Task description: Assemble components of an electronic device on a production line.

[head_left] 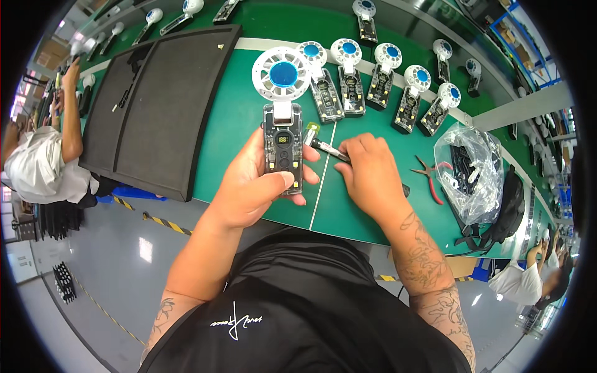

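My left hand [252, 180] is closed round a handheld fan [284, 140] with a see-through dark body. Its round white head has a blue centre, and a small lit display shows on the body. The left thumb presses low on its front, near a button. On the green table, my right hand [372, 171] has its fingers curled at the end of a slim pen-like tool [329, 150], black with a pale band. A small yellow-green piece [312, 131] lies by the tool's far end. Part of the tool is hidden under the fingers.
Several similar fans [351, 78] lie in a row beyond my hands, with more on the green conveyor behind. At right are red-handled pliers [429, 177] and a clear plastic bag [466, 177] of dark parts. A black foam-lined tray [165, 112] takes up the left. Other people work on both sides.
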The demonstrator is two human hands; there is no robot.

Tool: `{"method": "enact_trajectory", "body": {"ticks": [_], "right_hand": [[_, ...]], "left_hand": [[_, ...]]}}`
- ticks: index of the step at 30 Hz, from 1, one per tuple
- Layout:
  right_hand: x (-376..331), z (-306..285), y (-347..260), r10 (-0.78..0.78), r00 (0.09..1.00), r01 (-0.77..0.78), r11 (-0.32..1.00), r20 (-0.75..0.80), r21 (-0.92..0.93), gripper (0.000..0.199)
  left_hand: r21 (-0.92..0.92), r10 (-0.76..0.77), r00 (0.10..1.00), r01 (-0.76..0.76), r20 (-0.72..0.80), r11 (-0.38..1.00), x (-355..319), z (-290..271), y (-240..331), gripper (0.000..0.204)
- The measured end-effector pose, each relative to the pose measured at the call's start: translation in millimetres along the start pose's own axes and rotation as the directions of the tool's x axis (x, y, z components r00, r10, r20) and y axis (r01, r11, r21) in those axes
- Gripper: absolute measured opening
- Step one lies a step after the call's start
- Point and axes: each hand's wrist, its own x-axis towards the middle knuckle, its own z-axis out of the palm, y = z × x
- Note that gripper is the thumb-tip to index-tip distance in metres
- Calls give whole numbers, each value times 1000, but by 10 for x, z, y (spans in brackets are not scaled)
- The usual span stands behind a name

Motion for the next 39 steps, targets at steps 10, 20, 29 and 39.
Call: {"method": "enact_trajectory", "body": {"ticks": [10,20,29,39], "right_hand": [[38,-988,-451,247,946,-139,893,-209,427,32],[83,-655,-457,-133,913,268,908,-385,322,47],[-7,-646,-429,-108,955,205,913,-276,351,54],[95,-582,-340,-33,962,115,949,-271,293,56]], "left_hand": [[78,88,994,-83,-58,993,-48,33,48,71],[171,44,994,-27,-96,985,-24,68,-55,69],[68,128,991,-125,-37,990,-33,38,-128,71],[-8,85,989,-87,-122,996,14,69,-76,50]]}}
